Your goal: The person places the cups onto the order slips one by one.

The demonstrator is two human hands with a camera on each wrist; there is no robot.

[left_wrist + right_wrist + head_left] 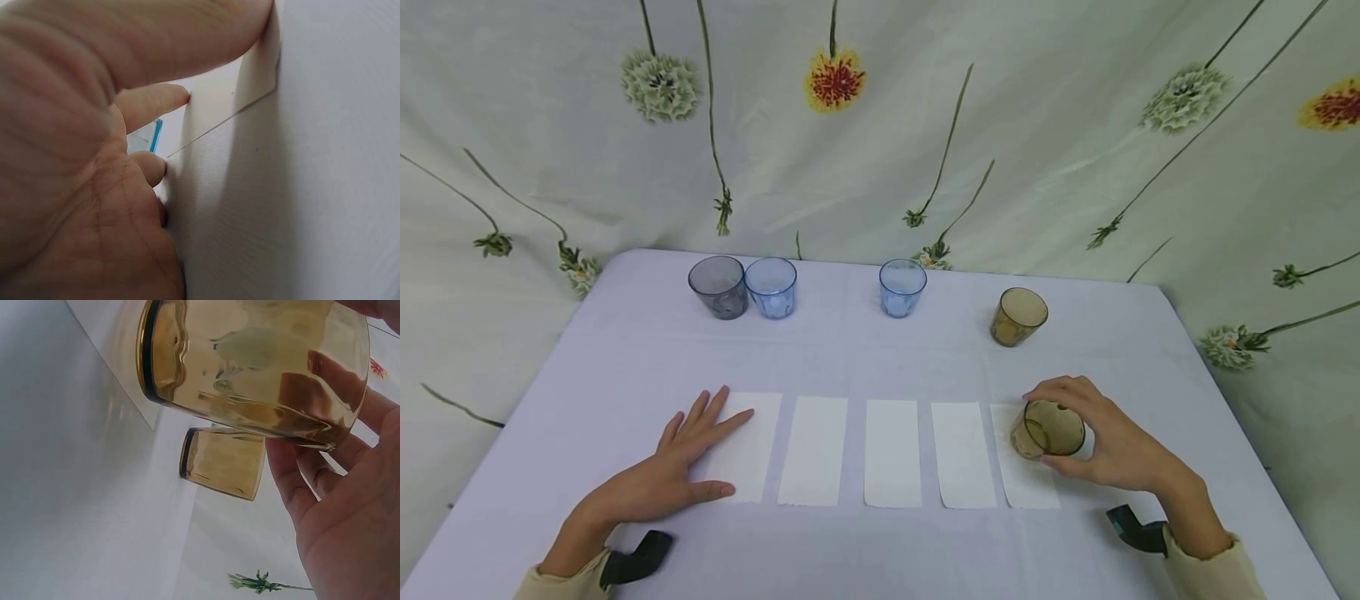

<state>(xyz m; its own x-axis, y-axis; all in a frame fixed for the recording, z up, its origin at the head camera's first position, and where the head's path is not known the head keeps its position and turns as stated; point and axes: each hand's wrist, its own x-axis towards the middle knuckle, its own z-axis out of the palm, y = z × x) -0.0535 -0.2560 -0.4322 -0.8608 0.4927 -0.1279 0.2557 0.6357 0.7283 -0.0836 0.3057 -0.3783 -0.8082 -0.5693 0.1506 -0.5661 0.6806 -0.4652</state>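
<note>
My right hand (1112,442) grips an amber drinking glass (1056,429) around its rim, thumb on the near side and fingers on the far side. The glass is over the rightmost white paper strip (1030,490); in the right wrist view the thick base of the amber glass (250,369) is close to the paper. With fingers spread, my left hand (673,471) rests at the leftmost paper strip (756,442), index fingertip and thumb over it. Nothing is held in the left hand. In the left wrist view its thumb (187,37) lies beside the paper's edge.
Several paper strips stand in a row between the hands, including a middle one (892,454). Along the back are a grey glass (718,287), a blue glass (772,289) close beside it, another blue glass (902,289) and a second amber glass (1018,318). A flowered cloth (1037,125) hangs behind.
</note>
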